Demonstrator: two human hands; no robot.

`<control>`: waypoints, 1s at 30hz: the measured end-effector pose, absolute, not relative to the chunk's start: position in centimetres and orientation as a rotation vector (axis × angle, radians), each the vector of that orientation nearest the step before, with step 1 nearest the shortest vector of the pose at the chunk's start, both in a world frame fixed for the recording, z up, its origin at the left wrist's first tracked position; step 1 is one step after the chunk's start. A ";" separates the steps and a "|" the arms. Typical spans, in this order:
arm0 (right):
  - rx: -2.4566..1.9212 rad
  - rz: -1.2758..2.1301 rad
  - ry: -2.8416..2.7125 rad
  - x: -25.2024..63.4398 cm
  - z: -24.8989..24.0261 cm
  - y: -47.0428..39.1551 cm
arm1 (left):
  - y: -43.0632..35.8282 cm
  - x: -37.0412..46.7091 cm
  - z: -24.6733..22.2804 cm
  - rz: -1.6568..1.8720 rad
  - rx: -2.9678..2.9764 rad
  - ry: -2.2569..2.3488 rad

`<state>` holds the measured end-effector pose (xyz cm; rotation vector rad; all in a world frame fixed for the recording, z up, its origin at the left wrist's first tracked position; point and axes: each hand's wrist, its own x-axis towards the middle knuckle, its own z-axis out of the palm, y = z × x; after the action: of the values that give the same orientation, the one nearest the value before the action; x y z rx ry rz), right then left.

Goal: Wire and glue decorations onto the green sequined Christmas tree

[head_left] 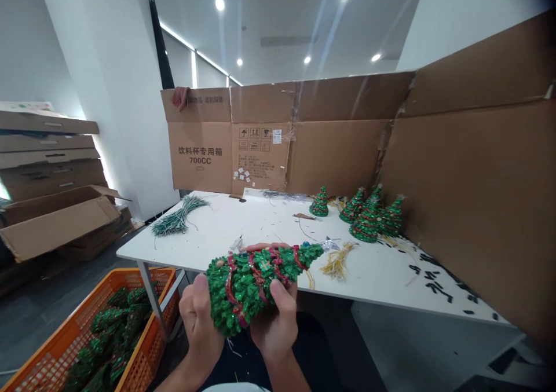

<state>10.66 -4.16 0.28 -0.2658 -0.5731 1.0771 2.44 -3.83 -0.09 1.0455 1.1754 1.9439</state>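
The left hand [200, 317] and right hand [278, 319] are gripping a tinsel tree [256, 285] between them, beside the desk [226, 224].

From my feed I see a green tinsel tree [260, 279] wound with red garland, a silver star [330, 244] near its tip. The bench [226, 224] reads white to me, the crate [93, 334] orange with a perforated lattice, the cardboard wall [339, 154] brown with dark printing on its left panels. I make out the wire bundle [180, 215] as grey-green and the tied strands [337, 263] as yellow.
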 end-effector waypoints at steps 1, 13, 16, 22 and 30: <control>-0.245 1.091 -0.587 10.8 0.4 -4.2 | -3.9 2.4 -0.5 1.948 1.090 1.187; -0.241 1.085 -0.443 11.4 1.8 -4.5 | -3.3 2.0 0.0 1.778 1.410 1.070; -0.258 1.125 -0.399 11.9 2.0 -4.2 | -3.2 1.9 0.3 1.669 1.464 0.996; -0.345 1.157 -0.382 12.7 2.6 -3.8 | -3.2 1.5 1.2 1.575 1.770 0.897; -0.299 1.177 -0.360 12.9 3.1 -4.2 | -3.4 0.7 1.6 1.499 1.944 0.767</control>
<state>12.90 -4.23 3.05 -0.2990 -0.3601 1.1766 0.75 -3.41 1.58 1.9436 0.7665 1.4988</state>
